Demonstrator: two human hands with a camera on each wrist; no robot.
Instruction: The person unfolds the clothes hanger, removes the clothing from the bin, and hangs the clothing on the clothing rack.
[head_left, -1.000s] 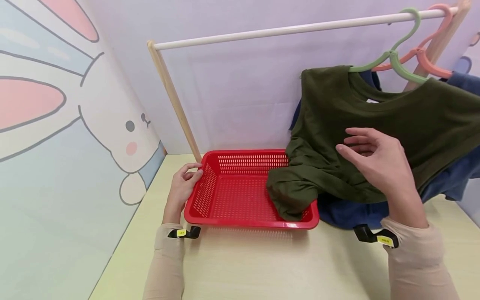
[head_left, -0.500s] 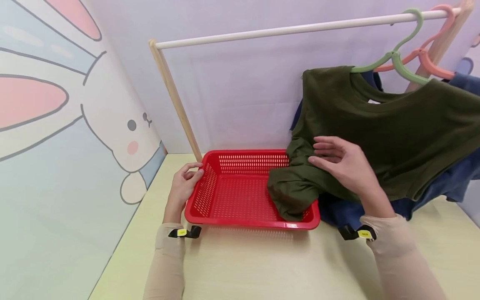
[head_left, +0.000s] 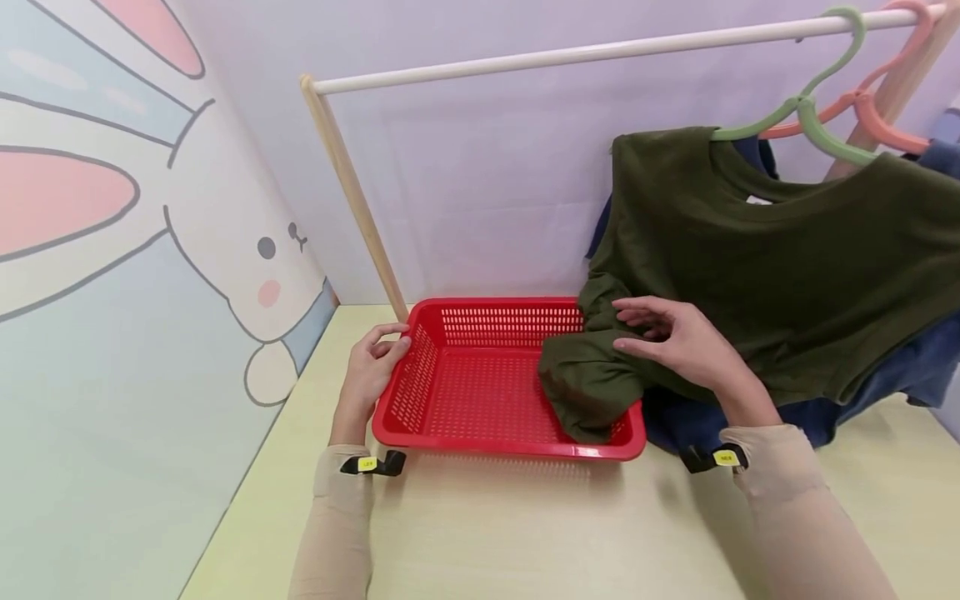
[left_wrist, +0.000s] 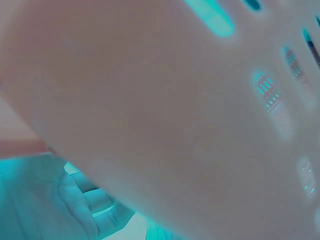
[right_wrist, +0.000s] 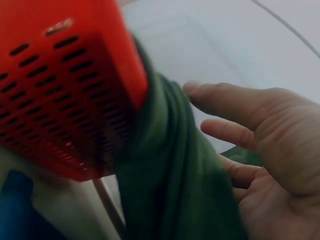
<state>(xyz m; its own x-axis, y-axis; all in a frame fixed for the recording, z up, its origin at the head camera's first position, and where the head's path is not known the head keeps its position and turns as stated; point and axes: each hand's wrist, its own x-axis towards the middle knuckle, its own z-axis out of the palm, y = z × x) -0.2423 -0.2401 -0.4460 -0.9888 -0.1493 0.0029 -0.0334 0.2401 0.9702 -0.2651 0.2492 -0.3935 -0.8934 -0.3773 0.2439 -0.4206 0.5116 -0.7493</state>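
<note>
A red plastic basket (head_left: 487, 396) with slotted walls sits on the table. My left hand (head_left: 369, 367) grips its left rim with thumb and fingers; in the left wrist view the basket's wall (left_wrist: 150, 115) hides part of that hand (left_wrist: 50, 200). A dark green shirt (head_left: 780, 258) hangs on a light green hanger (head_left: 817, 137), its lower end bunched over the basket's right side. My right hand (head_left: 686, 346), fingers loosely bent, is at the bunched fabric. In the right wrist view the thumb comes right up to the draped green cloth (right_wrist: 170, 170), and nothing is gripped.
A white rod (head_left: 570, 57) on wooden legs (head_left: 352, 192) spans the back. Behind the green shirt, a blue garment (head_left: 697, 421) hangs on a coral hanger (head_left: 885, 125). A wall with a painted rabbit (head_left: 225, 233) stands at the left.
My right hand has moved left and down, from in front of the shirt's chest to the bunched part by the basket. The left hand keeps its place on the rim.
</note>
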